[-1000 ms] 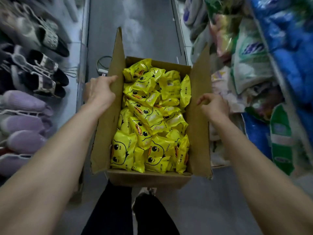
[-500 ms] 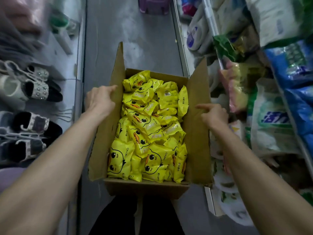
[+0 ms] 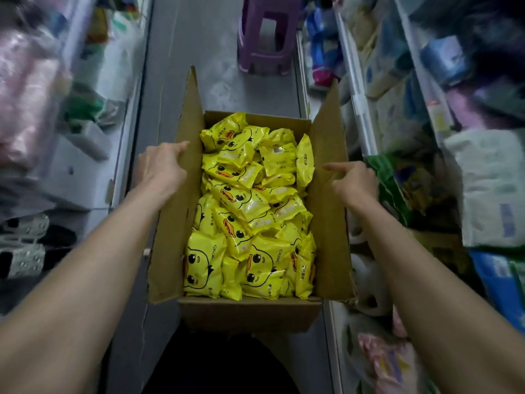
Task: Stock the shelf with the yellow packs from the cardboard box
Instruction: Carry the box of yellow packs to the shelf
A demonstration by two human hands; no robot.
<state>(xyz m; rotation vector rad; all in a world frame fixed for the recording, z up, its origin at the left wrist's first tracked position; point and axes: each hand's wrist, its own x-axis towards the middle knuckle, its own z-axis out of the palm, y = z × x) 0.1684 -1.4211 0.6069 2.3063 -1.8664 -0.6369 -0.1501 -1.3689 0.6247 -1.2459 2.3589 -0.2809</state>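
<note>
A small shop: a narrow aisle (image 3: pixel 216 52) between shelves (image 3: pixel 358 109) crammed with packaged goods (image 3: pixel 491 189) and shoes (image 3: pixel 25 240).

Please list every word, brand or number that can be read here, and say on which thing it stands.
"CKOK": on two yellow duck-face packs at the near end of the open cardboard box.
Chinese print and a barcode label on the packs: too small to read.
Labels on the packaged shelf goods: blurred.
</note>
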